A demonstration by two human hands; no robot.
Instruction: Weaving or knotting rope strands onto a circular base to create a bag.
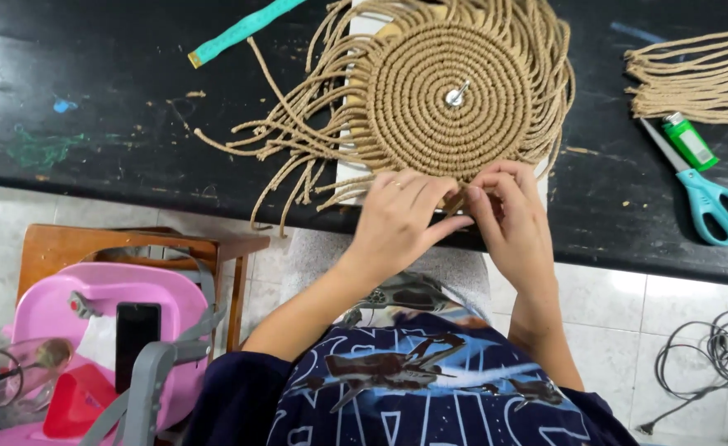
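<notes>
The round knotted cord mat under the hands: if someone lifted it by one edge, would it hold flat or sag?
The round cord mat would probably hold fairly flat, since its spiral looks tightly coiled. Its loose fringe cords lie limp, so they would likely dangle. The metal pin at its centre may anchor it to the board beneath.

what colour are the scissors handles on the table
Light blue, turquoise-like, on the scissors lying right of the round cord mat; clear in the head view.

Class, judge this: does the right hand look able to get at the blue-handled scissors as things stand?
Probably yes. The scissors lie uncovered on the black table, on the same side as the right hand, with bare tabletop between them.
</notes>
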